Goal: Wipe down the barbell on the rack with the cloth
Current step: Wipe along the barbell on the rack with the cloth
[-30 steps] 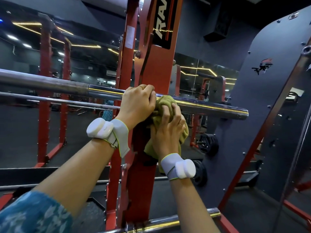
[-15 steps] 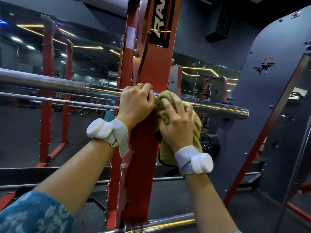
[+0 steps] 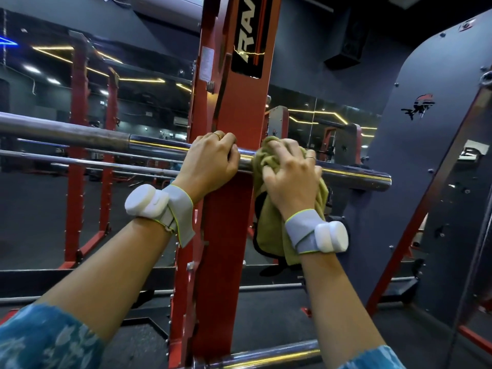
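A steel barbell [image 3: 80, 135] runs across the view at chest height, resting on the red rack upright [image 3: 226, 209]; its shiny sleeve ends at the right [image 3: 372, 179]. My left hand [image 3: 210, 163] grips the bar just left of the upright, fingers curled over the top. An olive-green cloth [image 3: 269, 230] is wrapped over the sleeve just right of the upright and hangs down below it. My right hand [image 3: 290, 177] grips the cloth around the bar. Both wrists carry grey straps with white sensor pods.
A dark panel with a red diagonal brace [image 3: 426, 182] stands close on the right, just past the sleeve's end. A second chrome bar [image 3: 266, 354] lies low on the rack. Mirrors behind reflect more red racks [image 3: 77, 155].
My right hand has carried the cloth up from below the bar and onto the sleeve, then slid it slightly right. The left hand has kept its grip in place.
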### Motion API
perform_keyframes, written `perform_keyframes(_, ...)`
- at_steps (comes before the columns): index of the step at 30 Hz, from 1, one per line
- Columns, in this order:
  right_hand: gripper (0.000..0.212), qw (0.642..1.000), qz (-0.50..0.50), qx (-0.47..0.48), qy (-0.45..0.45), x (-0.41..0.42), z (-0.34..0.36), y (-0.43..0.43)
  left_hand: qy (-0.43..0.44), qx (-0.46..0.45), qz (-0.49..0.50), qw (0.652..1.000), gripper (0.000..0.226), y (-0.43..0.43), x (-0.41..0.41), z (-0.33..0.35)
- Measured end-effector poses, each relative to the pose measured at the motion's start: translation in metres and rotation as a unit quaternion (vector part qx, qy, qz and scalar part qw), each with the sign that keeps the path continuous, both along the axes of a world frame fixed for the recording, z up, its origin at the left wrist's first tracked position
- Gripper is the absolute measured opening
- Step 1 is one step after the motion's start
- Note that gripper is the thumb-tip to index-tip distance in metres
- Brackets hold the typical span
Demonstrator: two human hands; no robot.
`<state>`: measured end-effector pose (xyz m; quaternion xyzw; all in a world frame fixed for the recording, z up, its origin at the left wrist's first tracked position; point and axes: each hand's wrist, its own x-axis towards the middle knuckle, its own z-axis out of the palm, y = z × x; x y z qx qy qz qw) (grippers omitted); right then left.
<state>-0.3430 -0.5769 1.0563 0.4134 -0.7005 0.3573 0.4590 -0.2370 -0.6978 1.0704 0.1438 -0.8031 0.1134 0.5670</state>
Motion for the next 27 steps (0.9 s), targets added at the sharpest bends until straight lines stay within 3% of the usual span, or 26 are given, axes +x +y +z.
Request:
perform_keyframes(3,0.049,0.997,-0.023,-0.006,-0.073,-0.006,0.009,0.008,-0.103,0.030,0.032,0.994,0.070,0.001,0.007,0.008)
perform_keyframes(6,0.042,0.997,-0.058,0.036,-0.029,0.003,0.008,0.006,-0.203,0.014,0.090,0.975,0.082,0.003,0.006,0.012)
perform_keyframes(10,0.046,0.998,-0.002,0.060,0.004,0.018,0.007,0.001,-0.172,0.008,0.054,0.984,0.054,0.003,0.003,0.011)
perform_keyframes(13,0.048,0.997,0.035,0.065,0.006,0.018,0.009,0.002,-0.137,0.010,0.023,0.990,0.046,0.004,0.002,0.005)
perform_keyframes(16,0.044,0.996,0.057,0.039,-0.060,0.007,0.015,0.009,-0.042,-0.038,-0.017,0.998,0.040,0.005,-0.004,-0.010)
perform_keyframes(20,0.039,0.991,0.000,0.022,-0.129,-0.001,0.021,0.015,0.017,-0.086,0.019,0.996,0.045,0.009,-0.013,-0.016)
perform_keyframes(27,0.042,0.994,-0.004,0.113,-0.007,0.028,0.026,0.003,0.040,-0.072,0.057,0.995,0.052,0.008,-0.016,-0.013)
